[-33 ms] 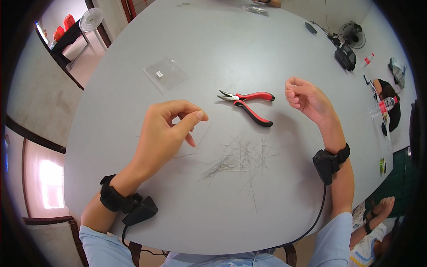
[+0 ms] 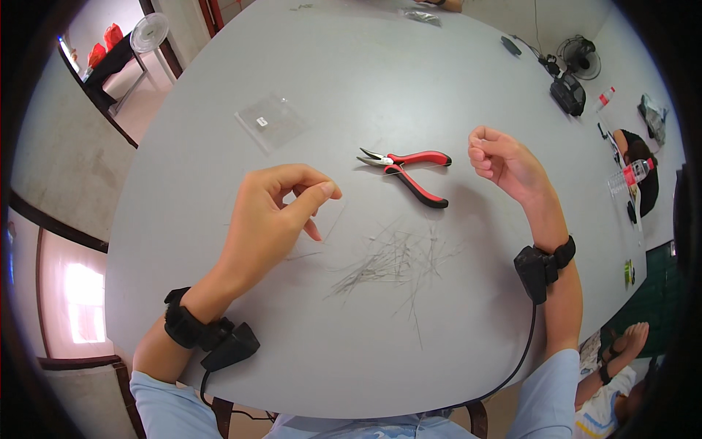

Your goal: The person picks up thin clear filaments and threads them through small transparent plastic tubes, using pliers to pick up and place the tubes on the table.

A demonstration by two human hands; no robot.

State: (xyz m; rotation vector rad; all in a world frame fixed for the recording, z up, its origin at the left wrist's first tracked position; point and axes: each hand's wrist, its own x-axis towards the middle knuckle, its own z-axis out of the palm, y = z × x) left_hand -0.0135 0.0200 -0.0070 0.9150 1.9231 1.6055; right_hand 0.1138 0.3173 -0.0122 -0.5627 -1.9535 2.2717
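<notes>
My left hand [image 2: 274,208] is closed in a pinch above the left part of the grey table, thumb against forefinger. What its fingertips hold is too fine to make out. Further right, my right hand [image 2: 504,161] is raised with its fingers curled and thumb pressed to them; its contents cannot be made out either. Pliers [image 2: 406,175] with red and black handles lie between the hands, jaws to the left. A faint thin line crosses their handles. Nearer me is a loose pile of thin silvery wire pieces [image 2: 387,263], with a few strays beside my left hand.
A clear plastic bag [image 2: 270,123] lies beyond my left hand. At the far edge are another small bag [image 2: 422,17] and a person's arm [image 2: 450,5]. A black fan [image 2: 579,57] and bottles [image 2: 632,173] stand right. Black wrist devices [image 2: 213,338] trail cables over the table edge.
</notes>
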